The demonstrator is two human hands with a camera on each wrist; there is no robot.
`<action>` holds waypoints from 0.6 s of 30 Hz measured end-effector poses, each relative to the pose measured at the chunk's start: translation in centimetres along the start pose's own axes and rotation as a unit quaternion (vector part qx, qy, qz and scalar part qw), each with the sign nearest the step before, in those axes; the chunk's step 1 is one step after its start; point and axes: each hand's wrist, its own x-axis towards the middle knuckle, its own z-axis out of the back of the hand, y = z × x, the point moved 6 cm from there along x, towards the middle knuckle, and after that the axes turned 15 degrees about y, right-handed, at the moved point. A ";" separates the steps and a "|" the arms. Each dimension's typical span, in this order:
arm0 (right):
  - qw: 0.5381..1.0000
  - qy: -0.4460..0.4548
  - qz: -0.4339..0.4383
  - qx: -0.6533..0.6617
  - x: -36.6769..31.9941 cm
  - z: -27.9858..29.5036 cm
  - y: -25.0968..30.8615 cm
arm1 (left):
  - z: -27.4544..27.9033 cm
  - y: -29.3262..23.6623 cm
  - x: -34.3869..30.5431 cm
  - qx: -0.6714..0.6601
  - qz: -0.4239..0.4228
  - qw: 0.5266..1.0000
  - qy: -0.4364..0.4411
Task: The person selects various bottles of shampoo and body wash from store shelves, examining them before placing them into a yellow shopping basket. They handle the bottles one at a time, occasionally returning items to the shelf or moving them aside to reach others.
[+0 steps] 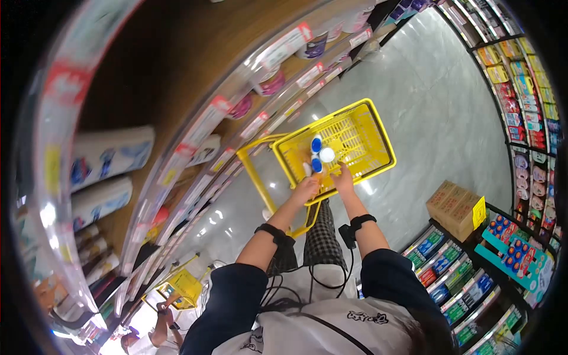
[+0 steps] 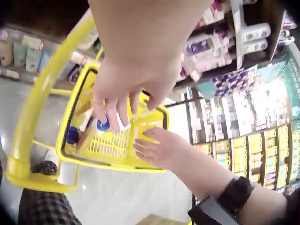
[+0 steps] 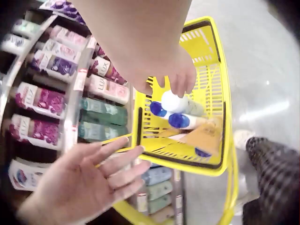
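Note:
A yellow shopping basket (image 1: 370, 133) holds white bottles with blue caps (image 3: 180, 120), a bottle with a round white cap (image 3: 174, 101) and an orange-brown packet (image 3: 205, 136). My left hand (image 1: 306, 189) is at the basket's near side in the head view; in the right wrist view this hand (image 3: 86, 183) has its palm showing and fingers spread. Over the basket, my right hand (image 1: 343, 179) has loosely extended fingers, close to the white cap in the right wrist view. Neither hand visibly grips anything. The left wrist view shows the left hand (image 2: 133, 86) above the right hand (image 2: 161, 150).
Shelves with bottles (image 3: 42, 101) line the left side. Further shelves (image 1: 520, 89) and a cardboard box (image 1: 454, 208) are at the right. Grey floor (image 1: 414, 89) lies beyond the basket. Another person's arm and a second yellow basket (image 1: 184, 288) appear at lower left.

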 end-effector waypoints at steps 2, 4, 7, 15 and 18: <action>0.995 0.052 0.010 -0.088 2.1 0.6 1.7 | -0.6 -0.9 3.3 -0.009 0.030 0.999 -0.027; 0.974 0.059 0.038 -0.215 4.4 0.1 2.9 | 0.2 0.4 6.4 -0.012 -0.037 0.997 -0.062; 0.925 0.129 0.071 -0.350 7.2 -1.4 3.2 | 3.6 4.8 12.2 -0.023 -0.053 0.995 -0.085; 0.955 0.209 0.047 -0.203 10.0 -2.5 2.2 | 2.9 2.5 16.2 -0.036 -0.046 0.994 -0.097; 0.958 0.219 0.090 -0.161 9.2 -1.8 1.1 | 1.5 2.7 15.3 -0.029 -0.032 0.997 -0.066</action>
